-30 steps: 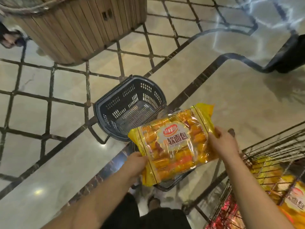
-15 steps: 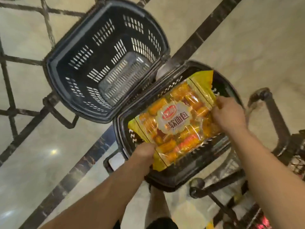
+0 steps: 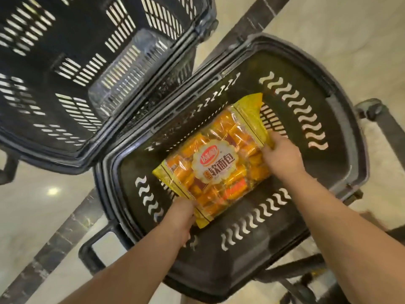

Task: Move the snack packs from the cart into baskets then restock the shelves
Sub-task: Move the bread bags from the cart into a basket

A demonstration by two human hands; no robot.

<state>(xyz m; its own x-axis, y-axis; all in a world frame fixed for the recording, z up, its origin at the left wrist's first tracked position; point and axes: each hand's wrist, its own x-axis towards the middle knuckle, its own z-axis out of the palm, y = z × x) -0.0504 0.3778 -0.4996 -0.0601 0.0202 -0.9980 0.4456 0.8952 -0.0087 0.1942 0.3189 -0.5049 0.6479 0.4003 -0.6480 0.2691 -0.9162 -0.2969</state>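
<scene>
Label: the pack (image 3: 215, 163) carries a cream, scallop-edged round badge at its centre. Large dark characters on it read 软面包. Above them sits a red oval logo with white characters, too blurred to read. A small orange square to the left of the large characters and a fine line of print below them are also illegible.

Condition of pack: clear film over the middle, opaque yellow bands at both ends. Many small orange-wrapped pieces show through the film in rows, with one redder piece near the lower edge. The film is glossy and creased.

Position: the pack is low inside the near basket (image 3: 355, 154), set diagonally, yellow ends toward the far-right and near-left walls. Whether it rests on the bottom cannot be told.

Hold: the left grip (image 3: 183, 210) clasps the near-left yellow end, and the right grip (image 3: 282, 154) clasps the far-right side, fingers curled over the edge.

Surroundings: the near basket is black with wavy slots. A second basket (image 3: 50, 60), dark with straight slots, stands touching it on the pale marble floor (image 3: 32, 205).
</scene>
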